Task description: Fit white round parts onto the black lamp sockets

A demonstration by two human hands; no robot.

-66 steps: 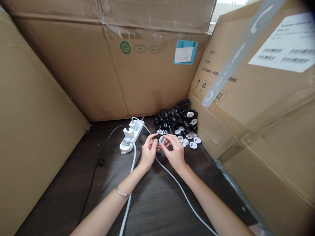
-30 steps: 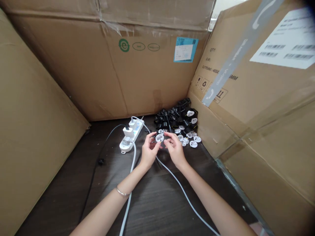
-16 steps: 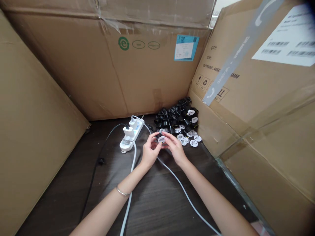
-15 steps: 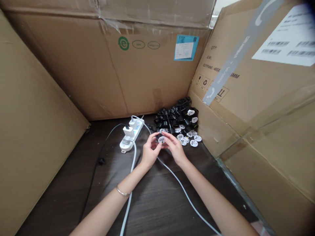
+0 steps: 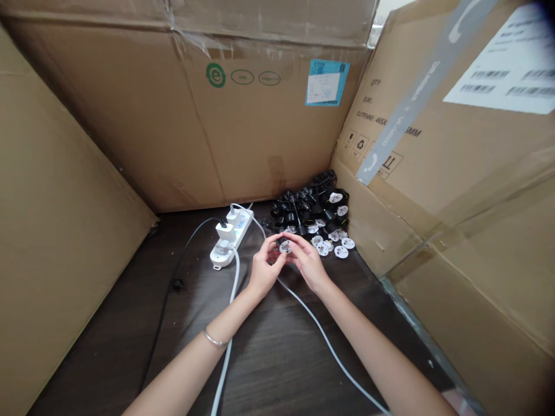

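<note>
Both my hands meet over a dark wooden table (image 5: 277,358). My left hand (image 5: 263,270) and my right hand (image 5: 309,263) pinch one small part (image 5: 284,246) between their fingertips: a round white disc fitted against a black piece. Just beyond my fingers lies a heap of black parts (image 5: 310,205), and several loose white discs (image 5: 333,244) are scattered in front of it. A thin bracelet (image 5: 213,340) circles my left wrist.
A white power strip (image 5: 230,236) with white plugs sits left of my hands, and its white cable (image 5: 321,335) runs toward me under my arms. A black cord (image 5: 169,294) trails on the left. Big cardboard boxes (image 5: 243,127) wall in the table on three sides.
My hands have stayed in the same spot. The right fingertips, briefly off the part a second ago, have closed back onto it, and the part has been turned slightly between both hands.
</note>
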